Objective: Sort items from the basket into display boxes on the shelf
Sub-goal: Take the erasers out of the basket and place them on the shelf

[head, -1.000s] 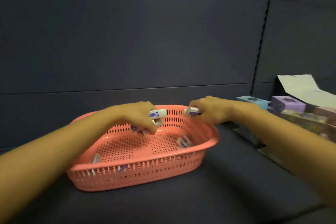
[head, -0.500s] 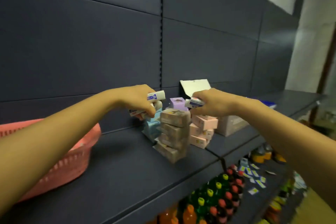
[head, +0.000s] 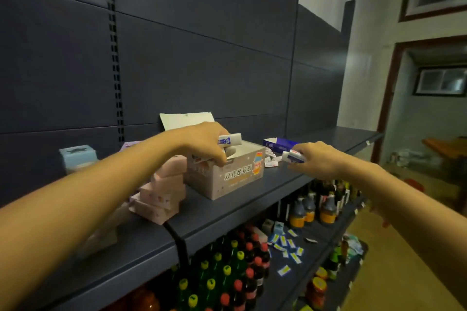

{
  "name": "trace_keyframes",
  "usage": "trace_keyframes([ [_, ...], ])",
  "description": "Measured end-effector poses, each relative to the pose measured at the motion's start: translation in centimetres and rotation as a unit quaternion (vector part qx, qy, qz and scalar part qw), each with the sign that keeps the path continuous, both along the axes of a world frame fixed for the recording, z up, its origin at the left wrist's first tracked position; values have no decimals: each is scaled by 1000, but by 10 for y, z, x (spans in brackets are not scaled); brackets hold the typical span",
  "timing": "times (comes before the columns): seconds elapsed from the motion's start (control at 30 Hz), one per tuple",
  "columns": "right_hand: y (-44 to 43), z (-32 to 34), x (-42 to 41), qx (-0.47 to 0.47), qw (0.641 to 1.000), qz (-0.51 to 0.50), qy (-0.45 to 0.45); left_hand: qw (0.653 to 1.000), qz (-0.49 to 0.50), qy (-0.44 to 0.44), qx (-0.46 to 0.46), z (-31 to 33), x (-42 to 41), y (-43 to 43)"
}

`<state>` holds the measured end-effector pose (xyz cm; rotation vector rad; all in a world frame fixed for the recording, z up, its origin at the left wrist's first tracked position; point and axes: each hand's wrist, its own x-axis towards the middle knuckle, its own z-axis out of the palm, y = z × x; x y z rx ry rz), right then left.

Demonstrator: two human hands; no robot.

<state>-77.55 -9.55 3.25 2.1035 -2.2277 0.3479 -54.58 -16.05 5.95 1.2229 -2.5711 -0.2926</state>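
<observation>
My left hand (head: 209, 144) grips several white erasers with blue wrappers (head: 229, 139) right above the open pink display box (head: 237, 177) on the dark shelf (head: 227, 212). My right hand (head: 316, 159) holds another white eraser (head: 293, 156) over the shelf, to the right of the pink box. A blue display box (head: 280, 145) lies open behind it, with small white items (head: 271, 159) scattered in front. The basket is out of view.
Stacked pink boxes (head: 161, 192) stand left of the display box, a light blue box (head: 78, 158) further left. The lower shelf holds bottles (head: 227, 280), sauce bottles (head: 310, 207) and scattered blue-white packets (head: 288, 247). A doorway opens at the right.
Both hands left the pink basket carrying erasers and travelled right along the shelf. The left now hovers over the pink display box, the right beside the blue box.
</observation>
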Motion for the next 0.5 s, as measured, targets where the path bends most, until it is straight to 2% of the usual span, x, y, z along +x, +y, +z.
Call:
trace_keyframes([
  [0.27, -48, -20, -75, 20, 999, -2, -30, 1000, -12, -9, 5, -3, -88, -52],
  [0.5, -128, -28, -128, 53, 998, -10, -40, 1000, 6, -16, -10, 1, -146, -128],
])
